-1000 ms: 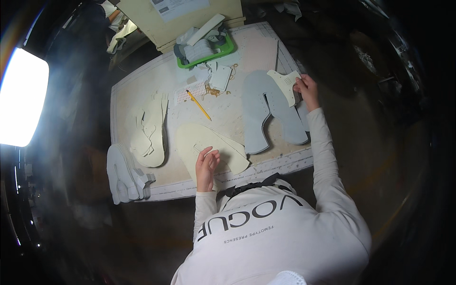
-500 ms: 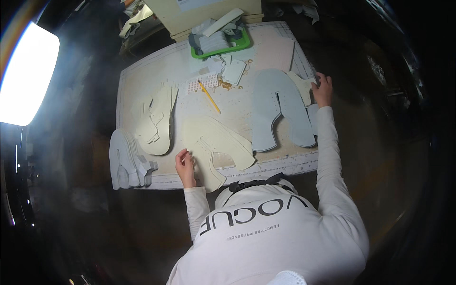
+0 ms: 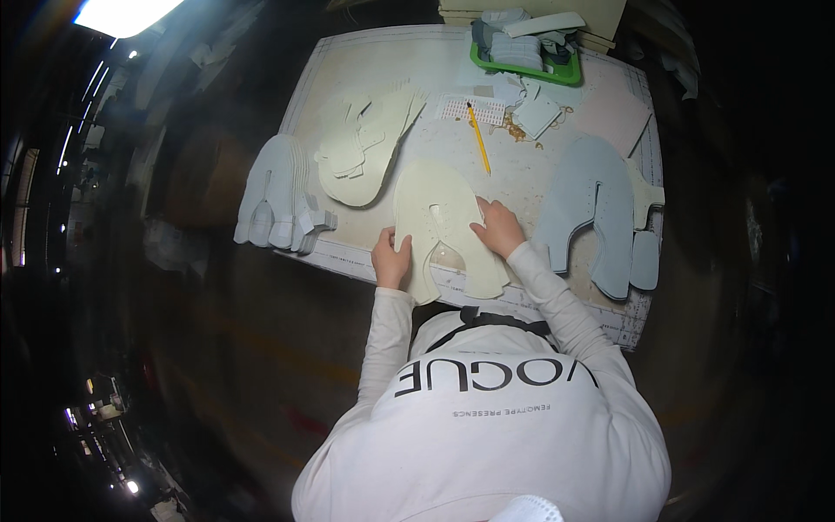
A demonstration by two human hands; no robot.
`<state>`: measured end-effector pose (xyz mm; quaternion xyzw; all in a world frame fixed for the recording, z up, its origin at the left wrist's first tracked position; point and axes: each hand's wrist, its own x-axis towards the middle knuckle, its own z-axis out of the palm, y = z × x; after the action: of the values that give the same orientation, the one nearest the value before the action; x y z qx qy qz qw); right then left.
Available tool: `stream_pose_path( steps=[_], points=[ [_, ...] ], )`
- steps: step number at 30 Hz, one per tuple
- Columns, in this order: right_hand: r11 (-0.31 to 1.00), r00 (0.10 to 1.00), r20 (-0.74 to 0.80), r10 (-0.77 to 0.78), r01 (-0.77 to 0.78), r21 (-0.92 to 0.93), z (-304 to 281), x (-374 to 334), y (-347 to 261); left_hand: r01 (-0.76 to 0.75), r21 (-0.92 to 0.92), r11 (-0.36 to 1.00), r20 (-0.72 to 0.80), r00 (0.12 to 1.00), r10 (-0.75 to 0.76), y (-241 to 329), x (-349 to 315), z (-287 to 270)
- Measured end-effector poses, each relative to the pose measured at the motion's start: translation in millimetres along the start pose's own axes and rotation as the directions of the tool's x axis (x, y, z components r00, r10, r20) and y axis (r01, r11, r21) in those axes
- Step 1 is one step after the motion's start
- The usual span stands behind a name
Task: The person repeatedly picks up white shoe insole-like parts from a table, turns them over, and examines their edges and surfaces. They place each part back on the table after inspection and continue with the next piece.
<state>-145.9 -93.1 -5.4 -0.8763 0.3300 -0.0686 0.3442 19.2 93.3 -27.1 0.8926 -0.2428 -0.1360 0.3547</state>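
A stack of cream, horseshoe-shaped shoe upper pieces (image 3: pixel 435 187) lies at the near edge of the table, its two legs pointing toward me. My left hand (image 3: pixel 391 257) grips its left edge, with the thumb on the near side of the fingers. On the opposite edge, my right hand (image 3: pixel 498 228) has its bent fingers pressed against the pieces. The undersides of both grips are hidden. To the right lies a stack of larger light blue upper pieces (image 3: pixel 600 183), beside small cream pieces (image 3: pixel 642 193) and a small blue piece (image 3: pixel 644 259).
Another cream stack (image 3: pixel 374 174) lies at the left, and a fanned row of pale grey pieces (image 3: pixel 271 187) sits at the left edge. Farther back are a yellow pencil (image 3: pixel 479 139), a printed sheet (image 3: pixel 470 109), rubber bands (image 3: pixel 516 132) and a green basket (image 3: pixel 565 74) of pieces.
My right hand has come from the table's right edge to the cream stack. The fanned cream pieces now lie more evenly aligned between both hands. The whole view has shifted.
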Motion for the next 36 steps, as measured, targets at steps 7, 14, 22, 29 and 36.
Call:
stream_pose_path(
  steps=[7,14,22,29,36],
  points=[
    [0.986,0.995,-0.069,-0.074,0.084,0.147,23,8,-10,-0.147,0.227,0.963,-0.157,0.970,0.185,-5,8,-31],
    [0.831,1.000,0.013,0.023,-0.026,0.556,30,10,-22,-0.052,-0.187,0.981,-0.022,0.999,0.049,-2,5,-31],
    [0.869,0.992,-0.129,-0.011,0.073,0.490,-1,-1,-18,0.096,-0.532,0.841,0.273,0.960,0.063,11,14,-49],
    [0.989,0.996,0.048,0.074,-0.079,0.122,-22,-17,27,0.078,-0.339,0.938,0.234,0.972,0.004,22,49,-35],
    [0.991,0.967,-0.228,-0.113,0.095,-0.090,-5,-29,27,-0.281,-0.117,0.953,0.022,0.958,0.285,55,98,43]
  ],
)
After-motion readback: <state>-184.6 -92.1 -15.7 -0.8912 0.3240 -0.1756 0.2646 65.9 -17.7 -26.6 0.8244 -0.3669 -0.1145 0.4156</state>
